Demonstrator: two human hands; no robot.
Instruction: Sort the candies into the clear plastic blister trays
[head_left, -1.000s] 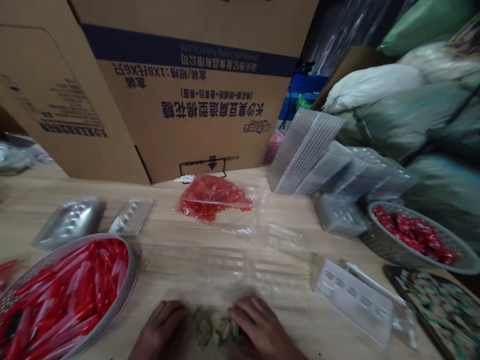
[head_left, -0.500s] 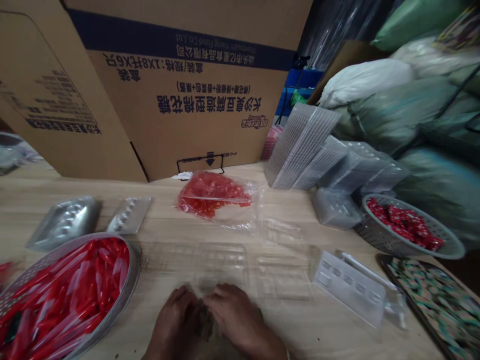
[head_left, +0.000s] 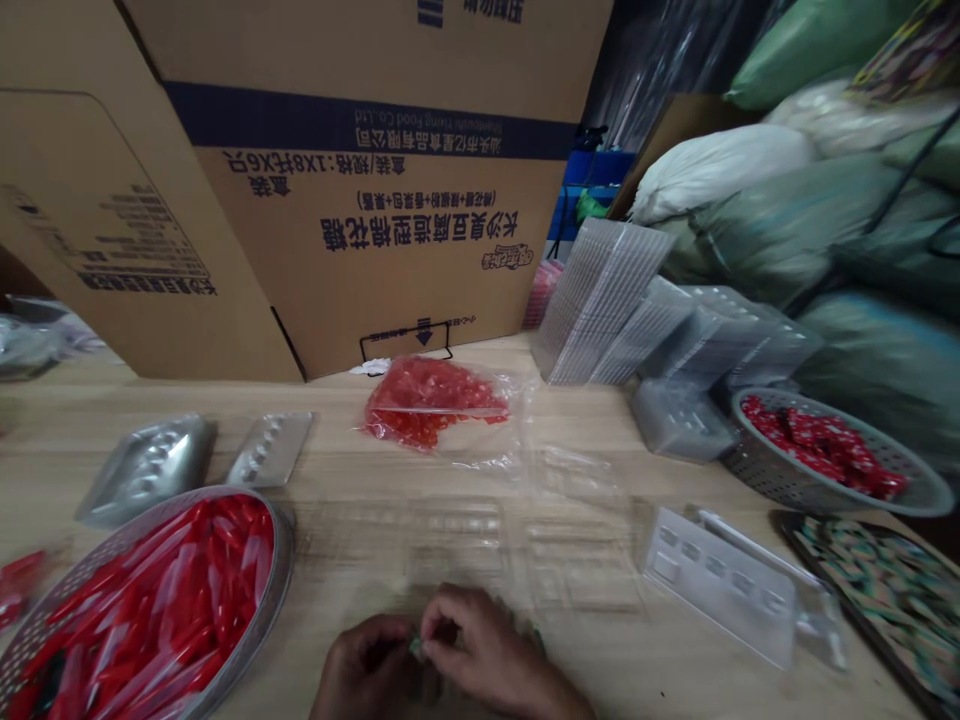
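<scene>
Both hands, left hand (head_left: 371,670) and right hand (head_left: 480,655), are pinching a small, light, crinkly packet (head_left: 415,648) beside the red-filled basket (head_left: 279,560), fingers clenched on its edges.

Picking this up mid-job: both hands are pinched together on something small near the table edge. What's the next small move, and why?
Probably carry the small piece forward and seat it in a pocket of the clear tray. The left hand and right hand pinch it together just short of that tray, whose pockets look unfilled. The piece is too blurred to identify.
</scene>
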